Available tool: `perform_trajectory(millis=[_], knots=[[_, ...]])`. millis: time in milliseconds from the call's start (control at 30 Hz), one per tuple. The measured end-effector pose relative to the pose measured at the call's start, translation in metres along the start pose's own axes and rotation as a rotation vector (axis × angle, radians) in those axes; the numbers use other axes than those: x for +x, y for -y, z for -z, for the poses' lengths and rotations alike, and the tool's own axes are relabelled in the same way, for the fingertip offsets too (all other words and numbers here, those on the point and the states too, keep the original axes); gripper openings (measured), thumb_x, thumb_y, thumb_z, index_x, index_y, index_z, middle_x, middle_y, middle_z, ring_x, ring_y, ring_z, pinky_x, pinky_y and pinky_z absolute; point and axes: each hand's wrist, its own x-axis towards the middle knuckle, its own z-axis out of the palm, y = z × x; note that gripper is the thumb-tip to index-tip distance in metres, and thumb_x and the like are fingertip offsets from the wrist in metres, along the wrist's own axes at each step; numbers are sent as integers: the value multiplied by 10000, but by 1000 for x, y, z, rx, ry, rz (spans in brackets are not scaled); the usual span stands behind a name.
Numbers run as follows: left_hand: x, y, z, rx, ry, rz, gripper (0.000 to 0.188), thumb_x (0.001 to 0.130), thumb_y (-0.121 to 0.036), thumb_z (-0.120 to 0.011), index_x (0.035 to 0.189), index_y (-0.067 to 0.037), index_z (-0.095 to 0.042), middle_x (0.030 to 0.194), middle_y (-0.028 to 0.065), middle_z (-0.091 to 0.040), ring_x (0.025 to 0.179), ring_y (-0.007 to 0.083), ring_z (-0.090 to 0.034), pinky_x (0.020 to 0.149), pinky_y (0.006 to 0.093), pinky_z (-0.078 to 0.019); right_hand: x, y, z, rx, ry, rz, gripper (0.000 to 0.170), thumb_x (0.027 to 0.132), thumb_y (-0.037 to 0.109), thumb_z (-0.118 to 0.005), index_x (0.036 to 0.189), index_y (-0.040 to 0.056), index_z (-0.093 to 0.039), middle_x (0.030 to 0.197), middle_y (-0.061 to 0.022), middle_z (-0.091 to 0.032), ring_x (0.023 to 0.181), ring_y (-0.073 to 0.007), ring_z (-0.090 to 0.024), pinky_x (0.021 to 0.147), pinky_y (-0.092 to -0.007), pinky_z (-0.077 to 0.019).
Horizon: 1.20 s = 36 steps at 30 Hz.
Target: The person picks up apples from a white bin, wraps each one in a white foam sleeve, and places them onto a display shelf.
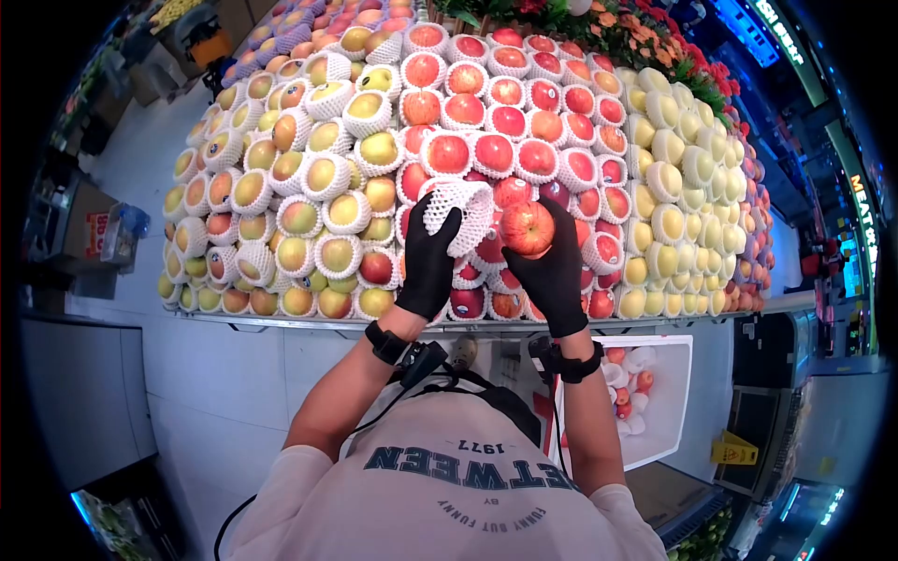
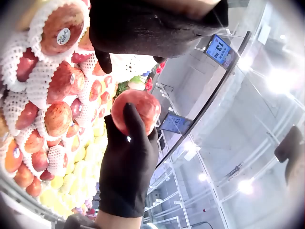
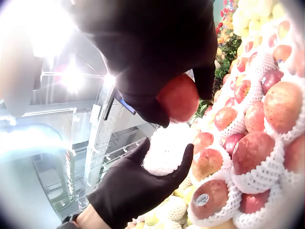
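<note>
Both hands wear black gloves and are raised over the front of a sloping fruit display. My left hand (image 1: 430, 265) holds a white foam net sleeve (image 1: 465, 210), its mesh bunched between thumb and fingers. A red apple (image 1: 528, 229) is gripped in my right hand (image 1: 552, 276), thumb on one side and fingers round the other. The apple is bare, just right of the sleeve. In the right wrist view the sleeve (image 3: 166, 151) sits below the apple (image 3: 179, 98). Under the hands lie red apples (image 1: 493, 152) in similar sleeves.
Yellow-green apples (image 1: 341, 210) in sleeves fill the display's left side, pale yellow fruit (image 1: 666, 192) its right. A metal edge (image 1: 468, 326) runs along the front. Below it at right stands a white foam box (image 1: 666, 411) with apples and loose sleeves inside. Flowers (image 1: 645, 42) line the back.
</note>
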Motion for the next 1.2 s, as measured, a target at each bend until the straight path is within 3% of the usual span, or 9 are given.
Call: perform_trajectory(millis=[300,467,533,600,667,767,933,1000,1200], knots=[[-4,13,40,190,67,-103,355,989,-191,-466,1298,-17,-440,1219,104,-554,1113,202,-568,930,315,-491,9,-7,5,60,16,-115,775,610,138,-850,1254,32,-431,1163,-134,-533,1088,-239,-550,926,-353,-466],[-8,-3,61,945,195,-475,330,992,-102,-440,1309,-9,-428,1245,118,-531,1141,213,-549,956,322,-481,1,-26,8,657,58,-323,720,694,131,-805,1291,18,-419,1195,-121,-534,1058,-222,-562,927,-356,-467],[-10,-9,64,778,200,-401,352,959,-2,-458,1308,14,-423,1262,122,-519,1149,212,-538,974,319,-469,-6,-16,12,1205,107,-542,656,737,123,-773,1288,14,-434,1186,-129,-549,1033,-220,-576,939,-358,-460],[-11,-14,69,706,234,-367,361,954,4,-465,1313,10,-423,1263,122,-521,1151,208,-536,977,318,-467,-5,13,17,625,160,-604,563,771,119,-732,1259,15,-470,1104,-110,-600,977,-208,-606,913,-350,-474],[-13,-17,74,672,266,-349,371,950,11,-471,1318,6,-424,1265,123,-523,1154,205,-533,979,318,-466,-11,29,18,13,96,-136,380,800,106,-675,1147,20,-544,929,-67,-670,856,-191,-647,820,-331,-508],[-12,-16,86,756,322,-419,399,918,3,-543,1305,3,-447,1254,112,-535,1142,201,-539,972,315,-458,-23,27,15,-189,-39,10,339,762,84,-697,1064,26,-553,847,-40,-682,789,-177,-657,737,-318,-526],[-23,-34,90,727,364,-406,490,844,-28,-668,1290,2,-466,1221,103,-563,1121,204,-555,953,313,-451,-54,22,11,92,-131,-177,398,728,167,-758,1044,32,-555,878,-77,-693,813,-194,-673,748,-330,-532],[-28,-36,93,706,402,-379,520,825,-26,-687,1293,1,-463,1225,103,-564,1119,205,-558,954,313,-451,-65,21,17,-273,-73,0,508,725,235,-775,1121,24,-538,910,-76,-693,824,-196,-673,751,-352,-537],[-37,-34,98,619,532,-271,561,778,22,-691,1293,1,-469,1239,104,-563,1131,207,-555,953,311,-455,-112,29,30,118,35,-554,596,812,245,-712,1279,-6,-439,1232,-151,-539,1118,-296,-549,966,-424,-466]])
